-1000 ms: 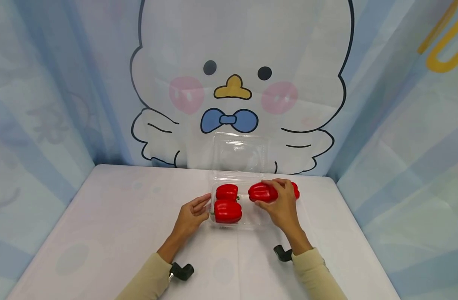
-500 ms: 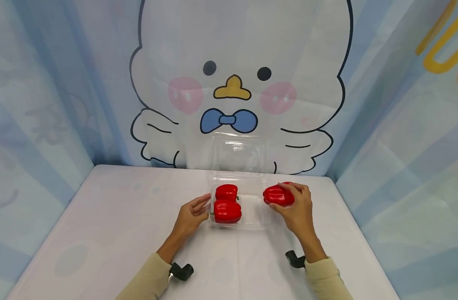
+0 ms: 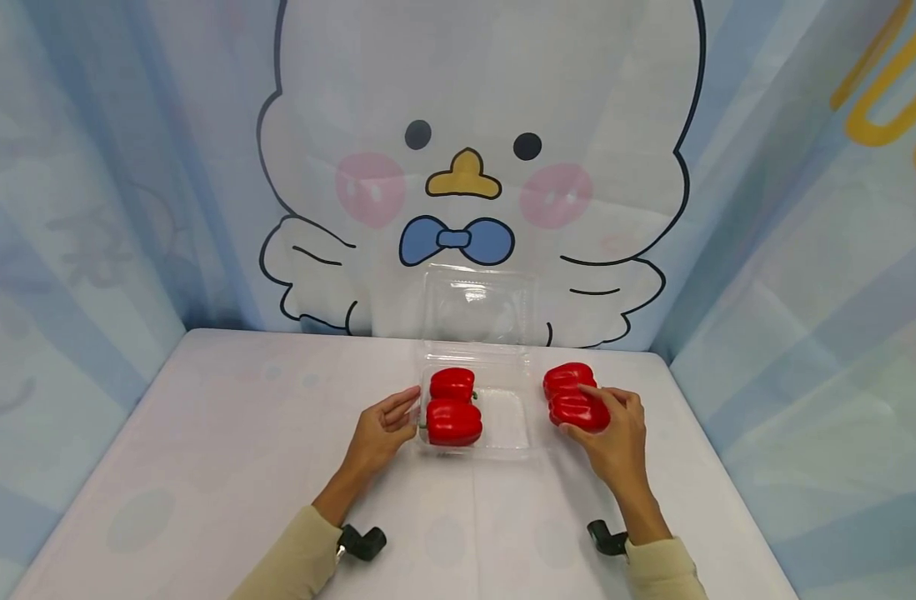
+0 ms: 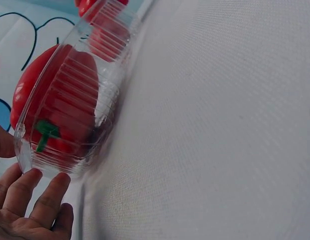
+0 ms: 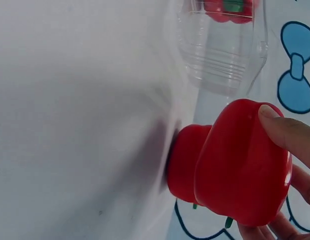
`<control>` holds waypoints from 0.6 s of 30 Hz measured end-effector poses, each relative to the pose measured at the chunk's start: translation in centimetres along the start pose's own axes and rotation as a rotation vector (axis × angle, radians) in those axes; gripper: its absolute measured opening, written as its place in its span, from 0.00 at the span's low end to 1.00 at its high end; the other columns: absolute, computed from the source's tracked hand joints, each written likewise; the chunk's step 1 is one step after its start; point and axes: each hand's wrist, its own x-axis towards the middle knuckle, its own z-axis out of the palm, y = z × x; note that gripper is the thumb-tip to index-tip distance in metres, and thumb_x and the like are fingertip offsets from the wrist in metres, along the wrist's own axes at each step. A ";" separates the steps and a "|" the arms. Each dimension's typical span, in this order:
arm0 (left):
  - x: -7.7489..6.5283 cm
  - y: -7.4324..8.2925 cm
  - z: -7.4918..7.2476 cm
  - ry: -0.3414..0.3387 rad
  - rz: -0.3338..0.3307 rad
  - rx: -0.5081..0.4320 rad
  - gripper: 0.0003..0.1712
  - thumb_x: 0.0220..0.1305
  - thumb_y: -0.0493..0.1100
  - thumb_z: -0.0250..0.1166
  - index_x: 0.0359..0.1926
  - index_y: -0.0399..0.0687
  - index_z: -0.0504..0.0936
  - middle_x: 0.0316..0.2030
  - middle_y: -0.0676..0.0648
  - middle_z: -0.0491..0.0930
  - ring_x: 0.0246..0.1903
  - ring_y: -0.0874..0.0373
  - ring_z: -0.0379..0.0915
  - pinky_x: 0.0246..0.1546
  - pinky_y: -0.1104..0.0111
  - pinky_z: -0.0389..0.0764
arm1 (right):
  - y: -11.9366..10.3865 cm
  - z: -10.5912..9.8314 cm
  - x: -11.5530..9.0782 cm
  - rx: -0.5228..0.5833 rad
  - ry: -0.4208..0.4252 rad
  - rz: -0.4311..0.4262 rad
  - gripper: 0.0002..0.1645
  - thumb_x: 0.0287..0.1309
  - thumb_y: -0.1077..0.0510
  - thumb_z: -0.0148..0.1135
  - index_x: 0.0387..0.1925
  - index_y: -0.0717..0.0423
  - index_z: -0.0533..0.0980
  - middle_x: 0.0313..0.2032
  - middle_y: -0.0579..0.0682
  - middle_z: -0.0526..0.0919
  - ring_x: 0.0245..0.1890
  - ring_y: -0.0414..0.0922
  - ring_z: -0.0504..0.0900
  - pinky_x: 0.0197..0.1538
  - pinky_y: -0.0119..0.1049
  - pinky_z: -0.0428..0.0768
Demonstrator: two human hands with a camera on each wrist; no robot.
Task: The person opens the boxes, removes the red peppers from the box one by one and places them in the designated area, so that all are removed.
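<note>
Two peppers (image 3: 454,422) are seated in the clear container (image 3: 506,418), two not: right of it, a third pepper (image 3: 577,412) is gripped by the right hand (image 3: 620,432), beside a fourth pepper (image 3: 568,377); its left side is touched by the left hand's (image 3: 378,434) relaxed fingers.

Red peppers (image 3: 453,423) with green stems (image 4: 47,131) contrast, on my remote feed, with a colourless box (image 3: 506,418), beige sleeves (image 3: 296,558), a white tablecloth (image 3: 240,433) spotted faint grey and a blue-and-white curtain (image 3: 60,350) printed with a pink-cheeked, yellow-beaked white bird (image 3: 473,83).
</note>
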 end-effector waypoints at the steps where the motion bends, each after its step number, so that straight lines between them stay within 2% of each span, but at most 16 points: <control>1: 0.0 0.0 0.0 0.000 0.000 0.001 0.35 0.68 0.26 0.63 0.75 0.42 0.74 0.74 0.42 0.75 0.72 0.44 0.75 0.70 0.61 0.75 | 0.3 0.1 0.0 -0.005 -0.001 0.004 0.45 0.46 0.61 0.85 0.68 0.55 0.78 0.68 0.65 0.70 0.72 0.64 0.66 0.62 0.69 0.84; 7: 0.0 0.0 0.0 0.004 -0.002 0.006 0.35 0.68 0.27 0.63 0.75 0.42 0.74 0.74 0.42 0.75 0.72 0.44 0.75 0.71 0.61 0.75 | 1.9 0.5 -0.3 -0.035 -0.007 0.018 0.43 0.48 0.60 0.85 0.68 0.55 0.78 0.67 0.65 0.70 0.71 0.64 0.66 0.64 0.69 0.82; 18: 0.1 -0.2 0.0 0.003 0.005 0.011 0.35 0.68 0.27 0.63 0.75 0.43 0.74 0.74 0.42 0.75 0.72 0.44 0.75 0.70 0.61 0.75 | 2.9 0.9 -0.7 -0.046 -0.063 0.070 0.45 0.49 0.58 0.84 0.70 0.53 0.77 0.68 0.66 0.69 0.72 0.65 0.65 0.64 0.69 0.82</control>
